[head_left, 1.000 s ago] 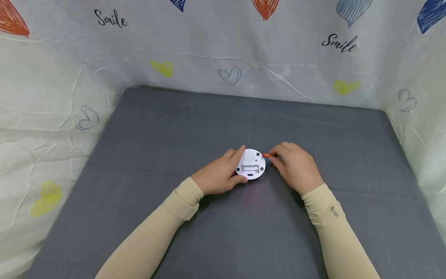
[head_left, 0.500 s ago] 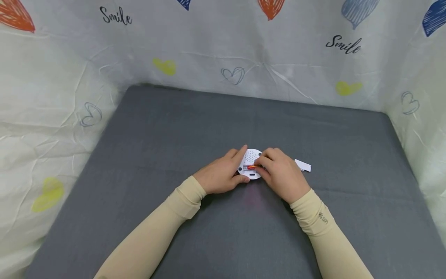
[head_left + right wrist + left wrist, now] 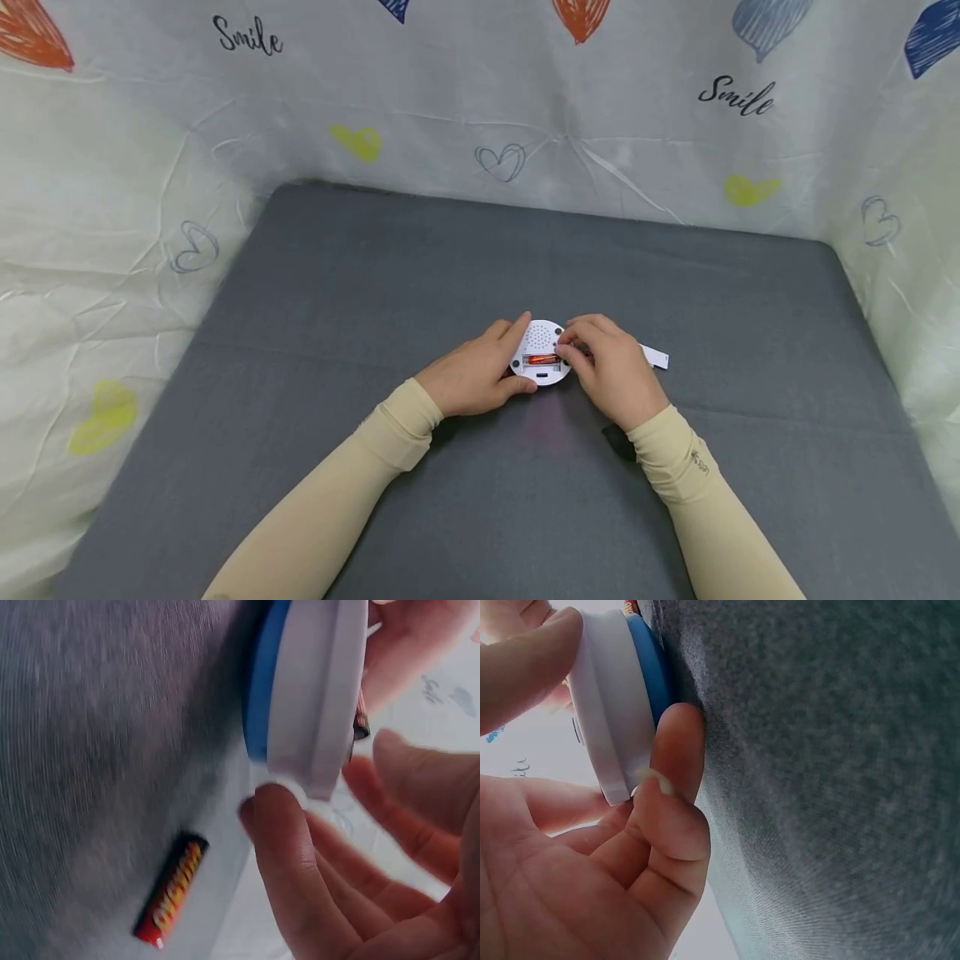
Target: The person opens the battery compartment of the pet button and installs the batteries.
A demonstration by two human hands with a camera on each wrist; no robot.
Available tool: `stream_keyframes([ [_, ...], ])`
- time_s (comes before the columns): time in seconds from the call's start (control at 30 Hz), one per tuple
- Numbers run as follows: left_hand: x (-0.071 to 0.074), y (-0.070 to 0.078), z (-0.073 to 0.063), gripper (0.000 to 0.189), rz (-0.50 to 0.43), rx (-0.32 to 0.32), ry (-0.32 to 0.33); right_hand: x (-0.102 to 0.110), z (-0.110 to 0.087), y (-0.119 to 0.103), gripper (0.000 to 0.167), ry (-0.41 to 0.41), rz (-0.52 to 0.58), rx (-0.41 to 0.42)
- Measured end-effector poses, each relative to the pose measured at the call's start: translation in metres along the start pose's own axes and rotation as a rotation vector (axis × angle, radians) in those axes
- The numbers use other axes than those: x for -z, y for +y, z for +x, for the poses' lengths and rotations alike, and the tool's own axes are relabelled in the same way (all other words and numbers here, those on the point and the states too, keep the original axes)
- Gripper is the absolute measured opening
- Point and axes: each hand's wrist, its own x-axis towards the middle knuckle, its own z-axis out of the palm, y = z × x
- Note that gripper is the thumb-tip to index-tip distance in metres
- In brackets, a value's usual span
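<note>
White round device (image 3: 537, 337) lies well inside the edges of the bench (image 3: 450, 267), about midway between the left and right ones, dotted face up, blue underside (image 3: 657, 671) toward the surface. Set in its slot, a red-and-black battery (image 3: 540, 360) has its long axis nearly parallel to the bench's far edge; in the right wrist view, one end seems to stand slightly proud of the face. The left hand (image 3: 474, 375) grips the device's left side. Nearer the battery is the right hand (image 3: 618, 367), off its right end, thumb and fingers bent with nothing seen between them; whether a fingertip touches the rim I cannot tell. Toward the bench's right edge, a white strip (image 3: 657, 357) shows partly behind that hand, and a loose battery (image 3: 172, 892) rests on the bench near the device. Patterned cloth (image 3: 420, 83) hangs past the far edge.
</note>
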Motion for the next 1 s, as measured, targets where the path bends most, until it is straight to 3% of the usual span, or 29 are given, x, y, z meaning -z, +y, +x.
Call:
stream_keyframes([
  [0.27,-0.0005,-0.0019,0.0001,0.096,-0.001,-0.010,0.008,-0.0017,0.0022,-0.0011,0.010,-0.057,0.041,-0.140],
  [0.43,-0.0018,-0.0015,0.0011,0.096,-0.024,-0.027,0.008,-0.0017,0.0017,-0.0008,0.027,-0.076,0.099,-0.223],
  [0.57,-0.0032,-0.0003,0.0019,0.096,-0.050,-0.039,0.005,-0.0019,0.0014,-0.0024,0.040,-0.078,0.089,-0.254],
  [0.87,-0.0040,-0.0009,0.0017,0.095,-0.066,-0.043,0.022,-0.0004,0.0018,-0.0045,0.045,-0.210,0.091,-0.341],
  [1.0,-0.0043,-0.0007,0.0020,0.095,-0.073,-0.054,0.027,-0.0004,0.0012,-0.0055,0.044,-0.206,0.097,-0.350],
])
